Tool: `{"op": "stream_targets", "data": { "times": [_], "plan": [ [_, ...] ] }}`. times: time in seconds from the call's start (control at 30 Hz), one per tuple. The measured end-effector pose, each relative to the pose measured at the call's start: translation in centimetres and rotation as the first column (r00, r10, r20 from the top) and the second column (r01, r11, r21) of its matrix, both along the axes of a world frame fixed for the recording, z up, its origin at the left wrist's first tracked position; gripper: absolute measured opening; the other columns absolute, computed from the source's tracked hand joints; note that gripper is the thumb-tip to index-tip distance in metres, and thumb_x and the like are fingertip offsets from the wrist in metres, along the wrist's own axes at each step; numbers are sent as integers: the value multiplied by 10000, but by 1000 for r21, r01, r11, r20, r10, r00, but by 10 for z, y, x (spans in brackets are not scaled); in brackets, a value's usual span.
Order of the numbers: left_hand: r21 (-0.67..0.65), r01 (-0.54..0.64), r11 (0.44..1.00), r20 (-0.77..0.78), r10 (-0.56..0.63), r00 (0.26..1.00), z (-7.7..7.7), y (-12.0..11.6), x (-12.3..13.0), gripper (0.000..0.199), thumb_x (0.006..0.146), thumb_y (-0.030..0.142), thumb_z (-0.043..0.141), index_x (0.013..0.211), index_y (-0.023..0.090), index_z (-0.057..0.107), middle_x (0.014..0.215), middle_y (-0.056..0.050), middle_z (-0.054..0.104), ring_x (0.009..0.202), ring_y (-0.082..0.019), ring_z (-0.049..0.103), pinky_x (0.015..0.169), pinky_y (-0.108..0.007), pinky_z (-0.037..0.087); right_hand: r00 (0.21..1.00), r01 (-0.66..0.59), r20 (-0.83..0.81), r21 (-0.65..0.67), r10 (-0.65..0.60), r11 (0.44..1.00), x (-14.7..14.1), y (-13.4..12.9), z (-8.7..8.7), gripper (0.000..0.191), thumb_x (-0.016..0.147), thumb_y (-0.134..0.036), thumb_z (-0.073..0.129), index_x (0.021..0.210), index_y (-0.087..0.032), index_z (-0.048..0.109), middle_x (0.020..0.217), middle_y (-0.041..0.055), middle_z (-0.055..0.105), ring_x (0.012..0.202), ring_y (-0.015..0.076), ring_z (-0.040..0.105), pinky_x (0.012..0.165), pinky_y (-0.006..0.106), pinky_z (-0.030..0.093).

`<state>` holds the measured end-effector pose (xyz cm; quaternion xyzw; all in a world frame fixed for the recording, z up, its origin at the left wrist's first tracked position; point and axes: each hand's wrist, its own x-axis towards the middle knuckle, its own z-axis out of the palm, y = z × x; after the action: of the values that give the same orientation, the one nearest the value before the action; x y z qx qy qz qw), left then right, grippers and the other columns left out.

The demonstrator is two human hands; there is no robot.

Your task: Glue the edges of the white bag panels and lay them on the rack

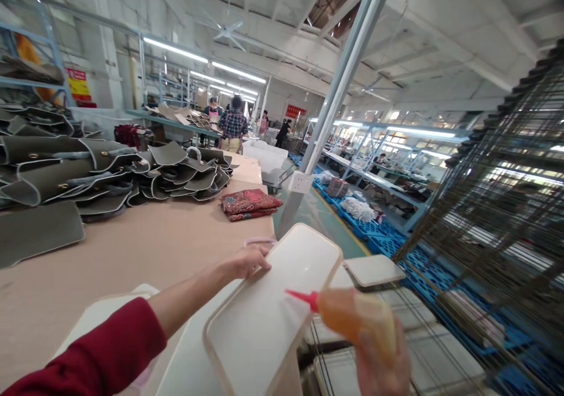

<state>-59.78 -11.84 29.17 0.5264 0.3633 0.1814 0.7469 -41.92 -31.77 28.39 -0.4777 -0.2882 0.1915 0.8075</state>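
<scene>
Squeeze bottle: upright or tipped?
Tipped. The bottle lies nearly sideways in the right hand, its red nozzle pointing across the white panel, not up.

One red-tipped bottle [352, 316], one left hand [250, 261], one right hand [384, 358], one folded patterned cloth [250, 203], grey pieces [57, 175] — too overlapped to count

Squeeze bottle [352, 315]: amber, blurred; held tilted in right hand [383, 358], red nozzle [303, 298] over panel. White panel [275, 308]: rounded corners, tan rim, slanted; edge gripped by left hand [249, 261].

Bright tube lights [175, 50] overhead — right hand [382, 358] motion-blurred.
</scene>
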Motion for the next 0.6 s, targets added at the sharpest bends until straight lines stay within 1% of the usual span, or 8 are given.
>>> {"op": "stream_targets", "data": {
  "times": [0.07, 0.13, 0.23, 0.3, 0.37, 0.47, 0.5, 0.6],
  "plan": [
    [13, 52, 999, 40, -52, 998, 2, -6, 6, 247, 411, 103, 620, 651, 146, 660, 638, -3, 660, 702, -204, 616, 632, -288, 488, 998, 70, -6, 39, -70, 997, 21, 14, 15, 639, 624, -360, 813, 1165, -198, 515, 1134, 85, 622, 1048, 233, 593, 977, 354, 431],
    [14, 71, 997, 70, -72, 995, 4, -11, 11, 266, 409, 105, 619, 668, 150, 665, 643, 1, 666, 702, -206, 619, 635, -290, 488, 995, 98, -11, 50, -97, 994, 27, 16, 16, 627, 615, -360, 817, 1146, -202, 524, 1122, 66, 615, 1040, 218, 587, 976, 340, 429],
    [-8, 47, 999, 48, -47, 998, 7, -13, 19, 275, 403, 109, 622, 670, 153, 671, 637, 0, 669, 678, -203, 615, 604, -284, 482, 999, 44, -18, -2, -44, 999, 4, -2, -8, 652, 628, -386, 801, 1183, -202, 515, 1058, 54, 627, 971, 200, 613, 838, 260, 498],
    [8, 21, 1000, 36, -21, 999, 7, -15, 24, 256, 399, 108, 621, 647, 148, 669, 623, 1, 664, 657, -193, 604, 587, -276, 477, 999, -33, -15, -55, 32, 998, -14, -21, -24, 654, 604, -458, 789, 1146, -192, 537, 992, 76, 659, 858, 228, 642, 714, 287, 540],
    [47, 3, 999, 39, -5, 999, 8, -20, 29, 232, 399, 108, 617, 624, 142, 666, 613, 2, 659, 641, -182, 594, 580, -264, 468, 1000, -29, 11, -76, 30, 997, -16, -36, -27, 641, 615, -486, 771, 1143, -205, 540, 1002, 84, 669, 852, 244, 644, 702, 314, 543],
    [75, 55, 996, 40, -58, 998, 11, -35, 40, 242, 403, 116, 624, 639, 137, 675, 638, -2, 668, 656, -186, 600, 600, -267, 469, 990, 140, 26, -21, -139, 990, 18, -46, -6, 638, 624, -398, 803, 1168, -222, 519, 1085, 85, 639, 969, 254, 613, 823, 355, 517],
    [71, 81, 994, 41, -84, 996, 13, -41, 44, 261, 403, 122, 629, 658, 137, 682, 646, -3, 670, 672, -194, 606, 617, -276, 475, 987, 160, 24, 8, -160, 987, 33, -48, 3, 628, 643, -393, 794, 1178, -229, 509, 1094, 80, 632, 988, 248, 604, 872, 373, 499],
    [71, 126, 990, 41, -129, 991, 15, -57, 57, 279, 406, 143, 640, 682, 141, 680, 624, -1, 655, 707, -219, 621, 646, -302, 487, 981, 193, 2, 42, -193, 980, 61, -60, 13, 551, 647, -385, 799, 1113, -241, 542, 1014, 33, 637, 919, 186, 608, 854, 294, 492]
  ]
}}
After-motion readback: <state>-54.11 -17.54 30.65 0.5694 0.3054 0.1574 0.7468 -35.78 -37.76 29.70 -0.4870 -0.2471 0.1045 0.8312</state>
